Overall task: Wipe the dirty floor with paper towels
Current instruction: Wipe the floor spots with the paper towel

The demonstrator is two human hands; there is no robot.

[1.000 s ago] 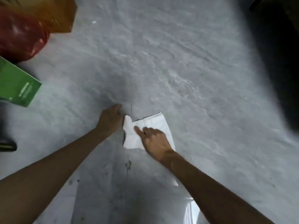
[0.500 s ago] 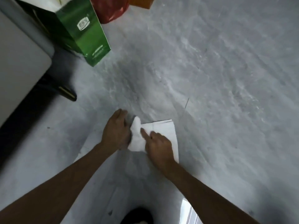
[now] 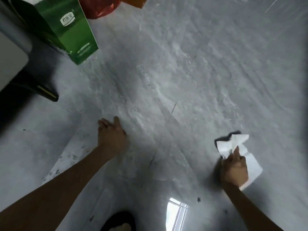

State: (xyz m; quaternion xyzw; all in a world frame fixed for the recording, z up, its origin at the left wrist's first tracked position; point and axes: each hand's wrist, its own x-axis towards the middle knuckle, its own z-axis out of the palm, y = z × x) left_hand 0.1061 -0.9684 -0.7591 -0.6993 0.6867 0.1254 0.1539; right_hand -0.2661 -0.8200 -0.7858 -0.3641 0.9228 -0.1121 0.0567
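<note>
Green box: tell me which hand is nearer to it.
Left. The left hand rests on the floor below and right of the green box; the right hand is farther off toward the picture's right, gripping the paper towel.

White paper towel; grey marbled floor; green box; red bag.

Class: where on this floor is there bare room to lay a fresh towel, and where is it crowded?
Bare floor lies between the left hand and the right hand gripping the paper towel, and across the upper right. Crowded: upper left, around the green box, red bag and dark furniture foot.
</note>
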